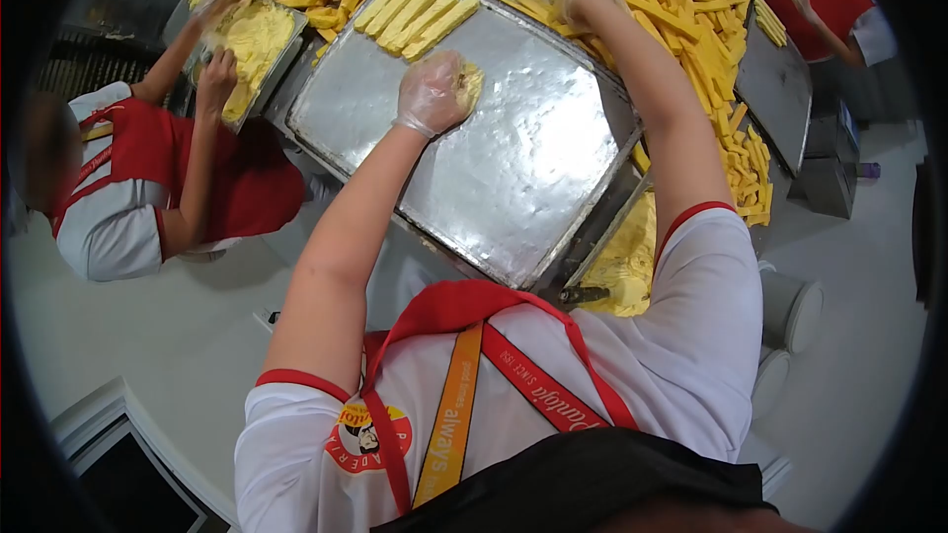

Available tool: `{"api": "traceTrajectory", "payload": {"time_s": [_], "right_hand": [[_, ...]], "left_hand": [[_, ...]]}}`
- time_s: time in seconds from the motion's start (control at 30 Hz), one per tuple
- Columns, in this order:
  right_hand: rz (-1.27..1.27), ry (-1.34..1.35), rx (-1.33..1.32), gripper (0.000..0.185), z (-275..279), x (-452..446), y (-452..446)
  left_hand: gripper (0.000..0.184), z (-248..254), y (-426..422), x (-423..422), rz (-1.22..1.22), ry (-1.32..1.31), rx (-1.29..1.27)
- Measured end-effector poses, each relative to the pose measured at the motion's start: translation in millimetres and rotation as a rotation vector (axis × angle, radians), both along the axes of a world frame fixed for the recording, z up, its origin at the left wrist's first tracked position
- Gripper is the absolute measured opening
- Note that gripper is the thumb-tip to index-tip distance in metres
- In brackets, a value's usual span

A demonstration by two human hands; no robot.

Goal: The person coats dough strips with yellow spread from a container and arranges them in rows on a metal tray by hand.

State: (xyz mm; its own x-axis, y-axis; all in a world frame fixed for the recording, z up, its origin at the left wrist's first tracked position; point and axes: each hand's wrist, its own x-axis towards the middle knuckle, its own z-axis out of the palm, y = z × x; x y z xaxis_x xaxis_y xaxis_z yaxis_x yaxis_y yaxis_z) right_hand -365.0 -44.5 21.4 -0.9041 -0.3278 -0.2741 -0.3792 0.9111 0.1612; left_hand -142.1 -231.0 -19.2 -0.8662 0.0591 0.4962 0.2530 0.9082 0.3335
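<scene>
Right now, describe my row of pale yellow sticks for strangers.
Find the rectangular silver metal tray directly before you. On it, past your gloved left hand, lies the row of pale yellow sticks, aligned, unlike the loose heap of deeper yellow sticks.

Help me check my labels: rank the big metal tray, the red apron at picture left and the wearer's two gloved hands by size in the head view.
1. Metal tray
2. Red apron
3. Left hand and right hand: unranked, as they look close in size and their fingers are partly hidden.
</scene>
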Motion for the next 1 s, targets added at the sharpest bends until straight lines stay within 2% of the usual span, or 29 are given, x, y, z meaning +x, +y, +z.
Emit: {"api": "traceTrajectory", "payload": {"time_s": [0.07,0.17,0.37,0.47,0.57,0.67,0.73,0.83,0.93,1.0], "right_hand": [[0.11,-0.21,0.06,0.048,-4,-24,-2],[-0.017,0.016,-0.029,0.042,-14,-14,9],[0.151,-0.032,0.033,0.044,-2,-8,17],[0.018,0.104,-0.114,0.052,21,-15,17],[-0.094,0.271,-0.728,0.046,71,-2,42],[0.156,0.728,-0.704,0.052,78,-27,90],[-0.127,0.358,-0.931,0.056,122,11,114],[-0.188,0.37,-0.637,0.06,161,45,143],[-0.105,0.232,-0.14,0.054,113,1,198],[-0.124,0.199,-0.125,0.057,95,6,202]], "left_hand": [[0.023,5,2,1,0.009,-0.015,0.011],[0.023,6,2,1,0.04,-0.079,0.04],[0.022,3,3,2,0.038,-0.011,0.004],[0.022,0,2,2,0.04,-0.02,0.003],[0.021,-1,2,1,0.021,0.008,0.002],[0.021,4,4,1,0.012,-0.013,-0.027],[0.021,6,5,1,0.025,-0.034,-0.03],[0.022,3,2,-2,0.021,0.001,-0.021],[0.021,1,3,-2,0.015,-0.005,-0.012],[0.019,1,3,-2,0.021,-0.032,-0.01]]}}
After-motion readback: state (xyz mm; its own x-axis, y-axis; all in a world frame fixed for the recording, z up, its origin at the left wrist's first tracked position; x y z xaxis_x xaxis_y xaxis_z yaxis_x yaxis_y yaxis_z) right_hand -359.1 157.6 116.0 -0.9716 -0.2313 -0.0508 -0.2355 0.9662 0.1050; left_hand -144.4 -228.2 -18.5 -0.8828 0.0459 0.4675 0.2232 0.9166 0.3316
